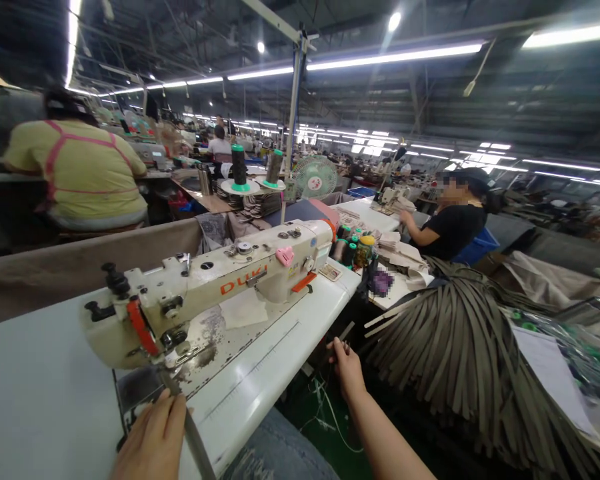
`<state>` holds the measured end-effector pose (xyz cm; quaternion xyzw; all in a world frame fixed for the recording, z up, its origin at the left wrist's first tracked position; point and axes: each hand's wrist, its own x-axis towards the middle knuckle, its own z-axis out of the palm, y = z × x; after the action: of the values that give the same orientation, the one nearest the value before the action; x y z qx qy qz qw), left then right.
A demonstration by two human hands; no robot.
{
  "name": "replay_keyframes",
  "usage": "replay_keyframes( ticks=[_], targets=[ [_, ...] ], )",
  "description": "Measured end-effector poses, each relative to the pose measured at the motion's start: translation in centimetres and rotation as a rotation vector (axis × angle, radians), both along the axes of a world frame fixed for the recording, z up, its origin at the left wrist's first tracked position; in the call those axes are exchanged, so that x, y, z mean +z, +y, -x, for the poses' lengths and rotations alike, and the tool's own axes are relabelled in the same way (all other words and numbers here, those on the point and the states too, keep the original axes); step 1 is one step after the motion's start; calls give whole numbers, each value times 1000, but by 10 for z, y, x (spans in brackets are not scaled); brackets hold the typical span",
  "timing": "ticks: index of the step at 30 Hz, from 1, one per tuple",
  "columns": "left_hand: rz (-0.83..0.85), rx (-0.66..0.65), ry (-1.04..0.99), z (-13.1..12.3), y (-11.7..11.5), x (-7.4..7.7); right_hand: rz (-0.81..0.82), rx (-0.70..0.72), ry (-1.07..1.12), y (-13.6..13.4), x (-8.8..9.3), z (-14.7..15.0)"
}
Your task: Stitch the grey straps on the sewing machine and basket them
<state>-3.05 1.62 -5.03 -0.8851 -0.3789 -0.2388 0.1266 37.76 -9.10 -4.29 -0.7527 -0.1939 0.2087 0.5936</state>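
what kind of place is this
Most likely a large sewing factory: an industrial sewing machine on a white table, tall thread cones on a stand, a big bundle of olive-grey strips, and rows of workers under long ceiling lights.
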Motion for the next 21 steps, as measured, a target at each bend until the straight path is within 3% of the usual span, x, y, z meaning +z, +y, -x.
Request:
replay_keyframes(
  ticks=[5, 9, 17, 21],
  targets=[
    [-69, 120, 26, -16, -13, 22, -7, 182, -48, 7, 24, 28],
    [-33, 154, 42, -25, -17, 35, 50, 367, -73, 14, 39, 34],
    [8, 181, 25, -31, -17, 50, 108, 714, -171, 26, 77, 55],
    [-14, 190, -2, -31, -19, 57, 134, 829, -268, 29, 85, 69]
  ],
)
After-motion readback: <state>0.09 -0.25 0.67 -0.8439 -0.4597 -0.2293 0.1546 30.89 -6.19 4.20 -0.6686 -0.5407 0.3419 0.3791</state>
